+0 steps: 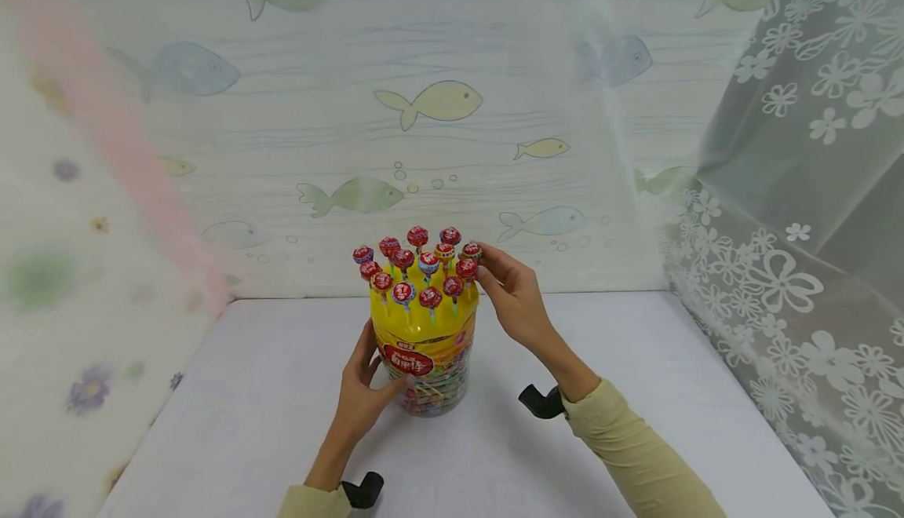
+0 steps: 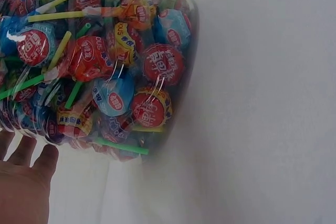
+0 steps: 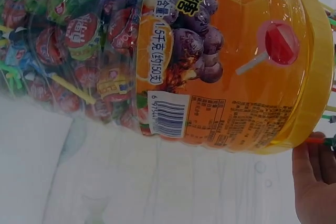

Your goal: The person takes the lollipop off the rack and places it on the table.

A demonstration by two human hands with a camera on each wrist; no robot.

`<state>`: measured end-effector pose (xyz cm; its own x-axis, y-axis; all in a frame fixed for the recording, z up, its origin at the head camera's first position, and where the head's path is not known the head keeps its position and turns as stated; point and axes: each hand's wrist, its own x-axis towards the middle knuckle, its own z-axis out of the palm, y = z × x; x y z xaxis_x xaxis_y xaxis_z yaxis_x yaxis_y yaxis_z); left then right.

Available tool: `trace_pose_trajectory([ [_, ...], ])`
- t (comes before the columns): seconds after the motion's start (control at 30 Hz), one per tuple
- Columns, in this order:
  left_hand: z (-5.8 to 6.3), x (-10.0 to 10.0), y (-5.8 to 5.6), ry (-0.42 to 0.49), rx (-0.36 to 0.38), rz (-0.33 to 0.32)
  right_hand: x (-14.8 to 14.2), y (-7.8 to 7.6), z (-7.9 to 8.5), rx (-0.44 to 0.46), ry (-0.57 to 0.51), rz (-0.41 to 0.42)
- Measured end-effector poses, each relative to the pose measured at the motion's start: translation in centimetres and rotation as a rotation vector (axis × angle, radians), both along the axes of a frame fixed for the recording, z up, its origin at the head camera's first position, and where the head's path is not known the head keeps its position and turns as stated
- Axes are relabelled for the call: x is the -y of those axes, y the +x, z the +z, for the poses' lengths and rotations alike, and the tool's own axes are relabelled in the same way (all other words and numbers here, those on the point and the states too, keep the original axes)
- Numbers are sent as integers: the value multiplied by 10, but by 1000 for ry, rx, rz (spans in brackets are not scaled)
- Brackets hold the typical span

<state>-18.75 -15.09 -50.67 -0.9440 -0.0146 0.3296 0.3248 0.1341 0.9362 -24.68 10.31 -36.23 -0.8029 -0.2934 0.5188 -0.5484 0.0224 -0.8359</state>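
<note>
While my left fingers [image 1: 362, 349] grip the jar [image 1: 445, 355], I'd best guide the lollipop [image 1: 472, 250] pinched by my right fingers [image 1: 498, 258] straight and slowly, without tilting.

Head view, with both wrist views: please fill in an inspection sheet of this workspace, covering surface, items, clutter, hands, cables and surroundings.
Surface: white tabletop.
Job's things: clear lollipop jar, upright, packed with wrapped lollipops; more lollipops stand sticks-down on its yellow lid.
Clutter: nothing seen.
Grippers: bare hands; left hand holds the jar's side, right hand has its fingers at the rightmost lollipop, whether pinching is unclear; a black fitting sits at each wrist.
Cables: nothing seen.
Surroundings: fish-print backdrop behind, flower-print sheet left, sheer white-flowered curtain right.
</note>
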Motion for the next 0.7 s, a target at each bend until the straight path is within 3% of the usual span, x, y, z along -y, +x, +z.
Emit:
trace_pose_trajectory([
  [0.23,-3,-1,-4,16,-5,4,-1,-10,-1,-13,-43,-30],
  [0.7,-7,2,-5,26,8,-3,-10,-25,2,42,-39,14],
])
